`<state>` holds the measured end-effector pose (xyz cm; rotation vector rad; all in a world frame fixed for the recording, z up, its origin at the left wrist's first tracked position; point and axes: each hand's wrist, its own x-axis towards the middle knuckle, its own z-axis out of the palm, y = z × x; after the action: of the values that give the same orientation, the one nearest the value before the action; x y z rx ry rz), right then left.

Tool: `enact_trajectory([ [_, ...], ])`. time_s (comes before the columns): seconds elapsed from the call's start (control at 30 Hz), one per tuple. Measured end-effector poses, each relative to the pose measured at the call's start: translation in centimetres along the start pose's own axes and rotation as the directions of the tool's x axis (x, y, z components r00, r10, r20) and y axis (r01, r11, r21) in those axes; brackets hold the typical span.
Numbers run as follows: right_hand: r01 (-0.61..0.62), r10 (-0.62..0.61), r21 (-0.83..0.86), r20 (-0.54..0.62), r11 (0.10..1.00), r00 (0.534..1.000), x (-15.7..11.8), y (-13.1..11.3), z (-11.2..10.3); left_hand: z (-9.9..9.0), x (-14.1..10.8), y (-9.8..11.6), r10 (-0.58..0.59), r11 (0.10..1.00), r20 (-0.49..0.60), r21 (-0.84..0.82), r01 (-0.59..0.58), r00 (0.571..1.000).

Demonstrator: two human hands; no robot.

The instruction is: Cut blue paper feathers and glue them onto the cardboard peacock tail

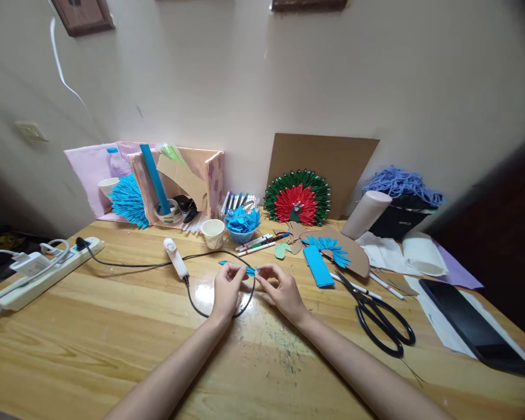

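Observation:
My left hand is closed around small folded blue paper pieces, with one blue tip poking out on its left side. Fingertips of my right hand pinch the other end of the same pieces. Under and around both hands loops the black cord of a white handheld device lying to the left. Beyond my hands stand a bowl of cut blue paper pieces and a paper cup. To the right, blue petals are set in a fan on a cardboard piece, beside a folded blue paper strip.
Large black-handled scissors and a phone lie at right. A red and green peacock-like fan leans on cardboard. Markers lie behind my hands. A power strip is at far left, a pink box at the back.

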<state>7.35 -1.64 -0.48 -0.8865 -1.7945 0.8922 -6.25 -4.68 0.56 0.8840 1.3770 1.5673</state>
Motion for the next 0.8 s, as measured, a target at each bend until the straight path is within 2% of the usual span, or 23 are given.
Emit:
enact_trajectory([
  [0.2, 0.021, -0.021, -0.005, -0.004, 1.000, 1.000, -0.04, 0.37, 0.02, 0.04, -0.19, -0.04, -0.017, 1.000, 0.033, -0.017, 0.018, 0.999],
  [0.67, 0.096, -0.096, -0.076, -0.004, 0.993, 0.995, -0.09, 0.25, -0.12, -0.02, -0.15, -0.73, -0.108, 0.986, 0.025, -0.122, 0.110, 0.994],
  [0.8, 0.114, -0.116, -0.088, -0.008, 0.990, 0.993, -0.08, 0.23, -0.11, 0.01, -0.16, -0.63, -0.103, 0.987, 0.017, -0.120, 0.105, 0.995],
])
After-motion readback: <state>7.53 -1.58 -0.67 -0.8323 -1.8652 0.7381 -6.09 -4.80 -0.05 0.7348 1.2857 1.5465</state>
